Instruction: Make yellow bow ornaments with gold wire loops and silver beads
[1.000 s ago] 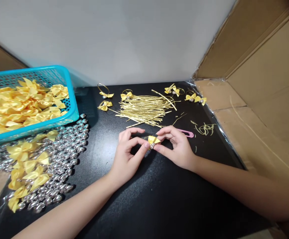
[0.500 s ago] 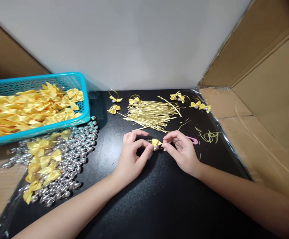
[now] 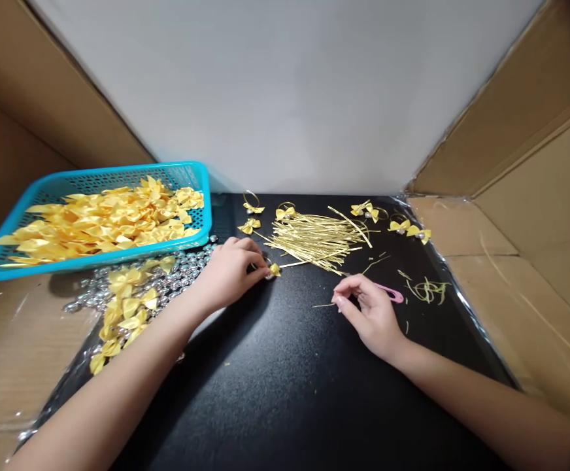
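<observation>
Nearest us is the bare stretch of the black table (image 3: 275, 399), with loose yellow bows (image 3: 132, 306) lying on silver beads (image 3: 190, 263) at the left. On the right, our right hand (image 3: 367, 315) has thumb and forefinger closed on a thin gold strand (image 3: 322, 305), which points left; the other fingers curl in. A pink tool (image 3: 384, 288) lies partly behind that hand, with gold scraps (image 3: 429, 292) farther right. A little farther off, on the left, our left hand (image 3: 236, 271) pinches a beaded bow (image 3: 274, 269) between thumb and fingertips, just above or on the table; we cannot tell whether it touches. We would do well to grip that bow by its bead and keep pressure off the ribbon, which looks easy to crease, and to keep it apart from the loose beads, which could roll. The strand seems best held lightly, away from the pile of gold strips (image 3: 314, 240) beyond, where it might tangle. Far left stands the blue basket (image 3: 208, 210) of bows; along the far edge sit looped bows (image 3: 285, 212), spaced around the strips.
</observation>
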